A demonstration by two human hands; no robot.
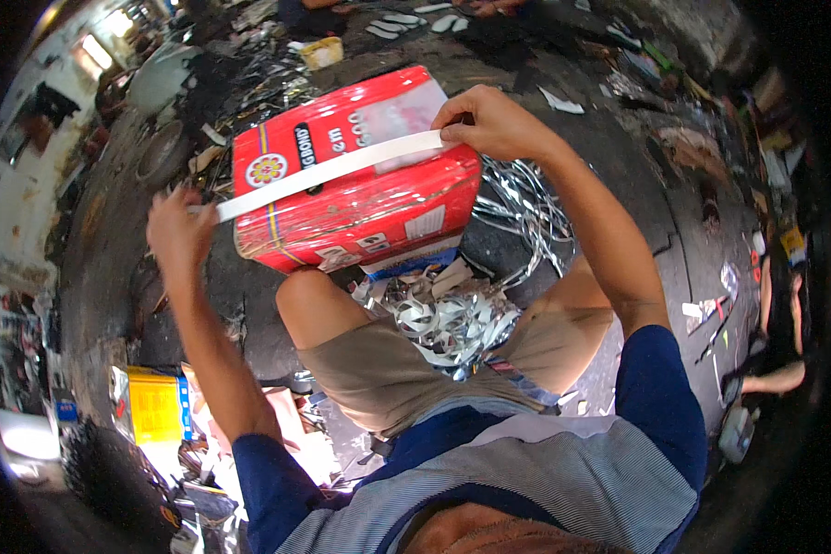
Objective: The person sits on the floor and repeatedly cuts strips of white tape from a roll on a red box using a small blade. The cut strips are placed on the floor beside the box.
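Note:
A long flat white strip (pixel 332 173) is stretched straight across the top of a red cardboard box (pixel 360 217), which has a shiny, film-like surface. At the box's right end, my right hand (pixel 500 125) pinches one end of the strip between thumb and fingers. Just beyond the left end, my left hand (pixel 183 226) is closed on the other end; it is slightly blurred. Between my knees and below the box lies a heap of curled silver and white strips (pixel 457 319).
Long silver ribbons (pixel 526 208) trail on the dark floor right of the box. A yellow container (pixel 152 406) stands at lower left beside bright scraps. Pale sandal-shaped pieces (pixel 406 20) lie at the far side near another person's hands. Another person's limb (pixel 774 379) shows at right.

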